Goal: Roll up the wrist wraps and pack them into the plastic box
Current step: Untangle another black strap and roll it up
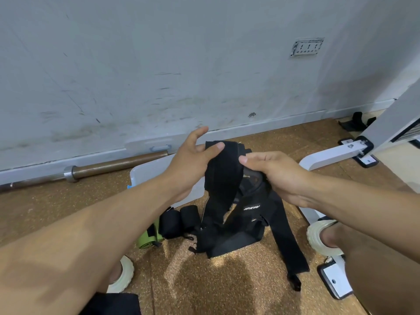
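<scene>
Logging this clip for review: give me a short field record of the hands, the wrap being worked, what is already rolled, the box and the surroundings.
left hand: left hand pinches the top of the black wrist wrap, thumb on its front
right hand: right hand grips the same wrap from its right side
wrap state: unrolled, hanging down
rolled: two black rolls and a green roll on the floor
unrolled pile: black straps below the hands
box: white plastic box, mostly hidden behind the left arm
nearby: barbell along the wall

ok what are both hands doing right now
left hand: pinching the top of the black wrist wrap
right hand: gripping the same wrap's other edge
</scene>
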`<state>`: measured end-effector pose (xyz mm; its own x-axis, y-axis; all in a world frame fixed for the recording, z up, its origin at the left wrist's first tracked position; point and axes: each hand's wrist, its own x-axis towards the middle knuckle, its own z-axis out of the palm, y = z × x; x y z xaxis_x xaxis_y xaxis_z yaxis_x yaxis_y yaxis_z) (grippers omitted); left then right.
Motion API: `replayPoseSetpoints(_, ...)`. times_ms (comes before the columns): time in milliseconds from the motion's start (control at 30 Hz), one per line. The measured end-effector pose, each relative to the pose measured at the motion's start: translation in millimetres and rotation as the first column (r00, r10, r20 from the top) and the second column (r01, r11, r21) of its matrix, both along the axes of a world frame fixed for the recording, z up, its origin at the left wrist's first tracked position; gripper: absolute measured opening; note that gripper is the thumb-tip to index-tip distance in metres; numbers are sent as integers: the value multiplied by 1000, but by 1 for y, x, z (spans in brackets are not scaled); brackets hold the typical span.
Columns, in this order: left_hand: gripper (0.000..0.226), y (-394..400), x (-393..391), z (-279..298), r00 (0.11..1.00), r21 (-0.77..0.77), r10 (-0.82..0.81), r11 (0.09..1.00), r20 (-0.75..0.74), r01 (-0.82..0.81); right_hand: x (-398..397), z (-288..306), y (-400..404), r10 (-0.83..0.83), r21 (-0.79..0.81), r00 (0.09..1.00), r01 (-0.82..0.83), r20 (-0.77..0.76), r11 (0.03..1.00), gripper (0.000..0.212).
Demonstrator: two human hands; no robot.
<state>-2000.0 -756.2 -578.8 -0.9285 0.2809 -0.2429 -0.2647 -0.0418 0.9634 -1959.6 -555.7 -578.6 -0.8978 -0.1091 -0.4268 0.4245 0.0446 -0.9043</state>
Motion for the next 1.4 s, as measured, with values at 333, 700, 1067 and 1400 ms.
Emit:
replayPoseSetpoints(333,76,4,3,-9,999,-115,-33,993,-30,29,-11,12,6,-82,-106,997,82,8,991,30)
replayPoseSetpoints(700,76,-2,-2,-8,997,-91,79,993,11,-77,-7,13,4,60,29,992,-57,-111,998,20)
replayPoseSetpoints(1067,78,4,-1,-11,999,-55,-31,998,-11,30,1,25,-6,77,319,861,103,-503,942,8)
replayPoseSetpoints(1400,59,7,7,-1,994,49,-65,997,85,61,-4,23,2,16,345,875,174,-483,922,9)
